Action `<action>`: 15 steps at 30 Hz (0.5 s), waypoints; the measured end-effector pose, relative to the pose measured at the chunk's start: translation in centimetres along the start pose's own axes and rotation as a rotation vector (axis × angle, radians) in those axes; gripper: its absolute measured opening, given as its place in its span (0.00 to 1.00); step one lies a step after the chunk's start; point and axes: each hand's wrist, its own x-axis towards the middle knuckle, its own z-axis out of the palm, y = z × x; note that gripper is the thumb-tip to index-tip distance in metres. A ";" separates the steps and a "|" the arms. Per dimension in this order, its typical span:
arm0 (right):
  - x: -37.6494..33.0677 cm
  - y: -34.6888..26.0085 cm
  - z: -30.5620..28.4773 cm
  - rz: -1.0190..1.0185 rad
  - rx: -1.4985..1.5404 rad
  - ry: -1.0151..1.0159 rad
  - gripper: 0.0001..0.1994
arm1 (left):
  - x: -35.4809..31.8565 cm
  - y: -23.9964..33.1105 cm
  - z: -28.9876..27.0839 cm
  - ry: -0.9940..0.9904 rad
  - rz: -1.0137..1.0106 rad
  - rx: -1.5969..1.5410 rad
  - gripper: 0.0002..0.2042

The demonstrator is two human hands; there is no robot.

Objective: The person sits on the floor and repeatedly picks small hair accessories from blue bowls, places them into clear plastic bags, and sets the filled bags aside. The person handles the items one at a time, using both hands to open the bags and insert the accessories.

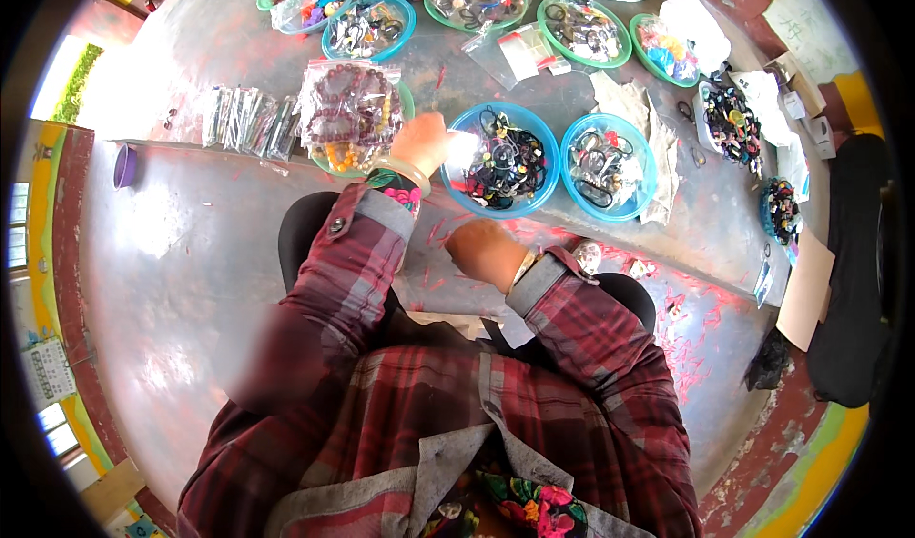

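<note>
My left hand (422,143) is between a clear plastic bag of dark red beaded bracelets (349,104) and a blue basin (550,171) of small dark bands and hair ties (502,162). Its fingers look curled, and a bright white glare lies beside them over the basin's rim. What they hold, if anything, does not show. Lower and nearer to me, my right hand (484,254) is in front of that basin, closed with the knuckles up. Its fingertips are hidden. The bracelet bag rests on a green basin (408,100) with orange beads showing below.
A second blue basin (652,181) of hair ties stands to the right. Several packets of thin items (250,119) lie at left. More basins line the back, including a green one (624,52). A white tray (705,123) of dark bands sits far right. Red scraps (681,343) litter the floor.
</note>
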 end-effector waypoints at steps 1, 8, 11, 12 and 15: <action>0.0 0.3 -0.2 0.001 -0.010 0.040 0.06 | 0.3 -0.9 1.7 -0.016 -0.042 0.025 0.19; -1.3 0.3 -0.8 -0.132 0.064 0.299 0.04 | -1.0 -4.1 7.2 -0.106 -0.239 -0.021 0.23; -2.0 0.4 -1.3 -0.139 0.147 0.288 0.03 | -0.7 -3.6 7.9 -0.136 -0.240 -0.069 0.23; -2.2 0.5 -1.4 -0.132 0.145 0.289 0.03 | -0.5 -3.6 8.2 -0.139 -0.228 -0.087 0.23; -2.3 0.2 -1.9 -0.141 0.132 0.306 0.02 | 0.4 -6.5 11.0 -0.031 -0.043 0.061 0.18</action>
